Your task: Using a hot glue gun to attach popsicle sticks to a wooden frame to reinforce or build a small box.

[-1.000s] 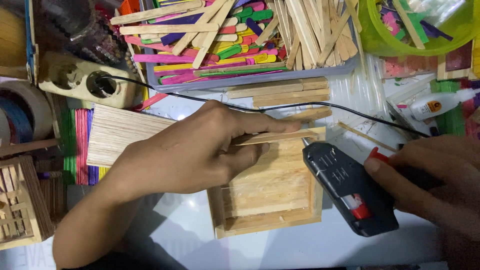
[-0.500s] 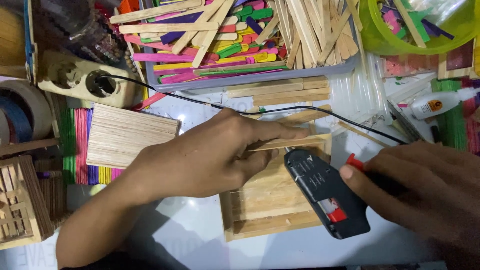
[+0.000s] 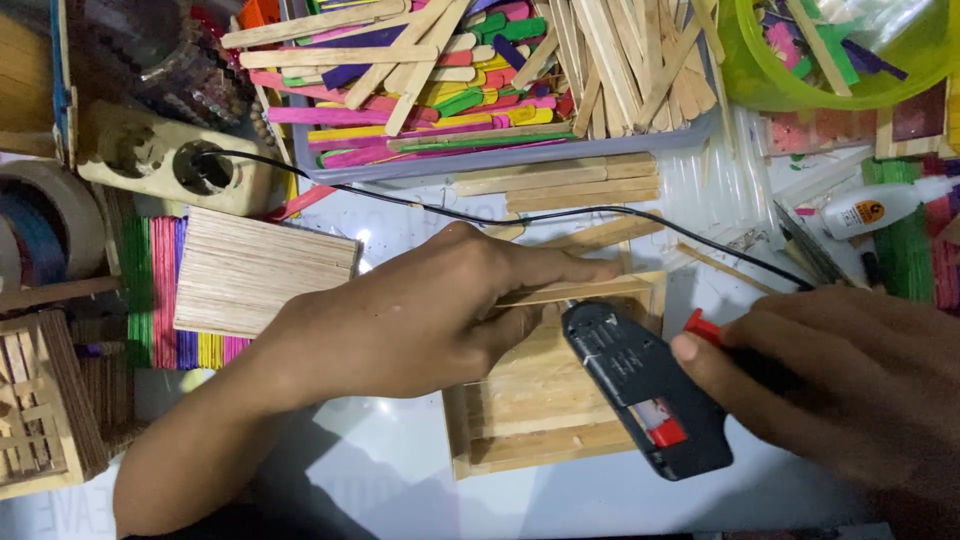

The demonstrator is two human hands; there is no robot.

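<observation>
1. Since half a second ago, the glue gun (image 3: pixel 645 390) has slid further over the wooden box (image 3: pixel 540 400), its nozzle now just under the stick (image 3: pixel 580 290).
2. At 9 o'clock, a lattice-sided stick box (image 3: pixel 40 400) is cut off by the frame edge; a flat panel of plain sticks (image 3: pixel 260 272) lies beside it.
3. The left hand (image 3: pixel 420 320) pinches the thin pale stick against the box's far rim; its thumb is hidden.
4. At 12 o'clock, a grey tray (image 3: pixel 500 160) holds loose plain and dyed craft sticks.
5. The right hand (image 3: pixel 840 385), at 3 o'clock, is wrapped tight round the black gun's handle; its trigger finger is hard to make out.
6. At 1 o'clock, a translucent green bowl (image 3: pixel 760 90) holds coloured stick pieces.
</observation>
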